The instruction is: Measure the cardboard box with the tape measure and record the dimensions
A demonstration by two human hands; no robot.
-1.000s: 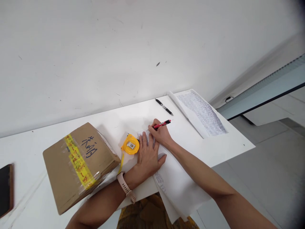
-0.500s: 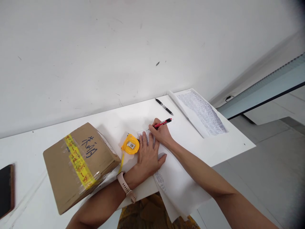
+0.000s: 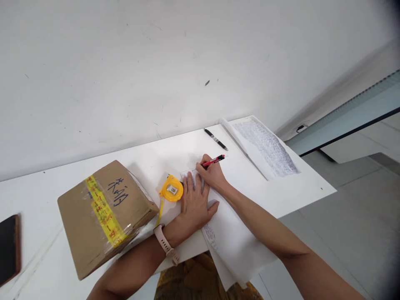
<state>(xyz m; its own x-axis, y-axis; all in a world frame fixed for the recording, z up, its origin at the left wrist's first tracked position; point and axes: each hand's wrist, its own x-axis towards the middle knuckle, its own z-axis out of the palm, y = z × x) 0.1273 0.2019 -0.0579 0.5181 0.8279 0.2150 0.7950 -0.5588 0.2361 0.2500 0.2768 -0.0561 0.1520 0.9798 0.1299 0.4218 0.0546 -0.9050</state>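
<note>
My right hand [image 3: 213,173] is closed around a red and black pen [image 3: 214,161], whose writing end is hidden behind my fingers near the top of the paper. Flat on the white paper [image 3: 240,246] lies my left hand [image 3: 196,199], fingers stretched out and holding nothing. The sheets carry some handwriting and hang over the table's front edge. Just left of my left fingertips sits a yellow tape measure [image 3: 172,189], with a bit of its yellow blade running out toward my wrist.
A taped cardboard box [image 3: 106,216] with blue handwriting stands left of the tape measure. A dark phone [image 3: 9,250] lies at the far left. Behind my right hand is a black pen [image 3: 216,139]. Written sheets [image 3: 265,146] lie at the table's right end, and a wall [image 3: 140,75] borders the back.
Almost nothing differs. My right hand and the red pen have shifted very slightly over the paper; my left hand stays in place, and the view has moved a little.
</note>
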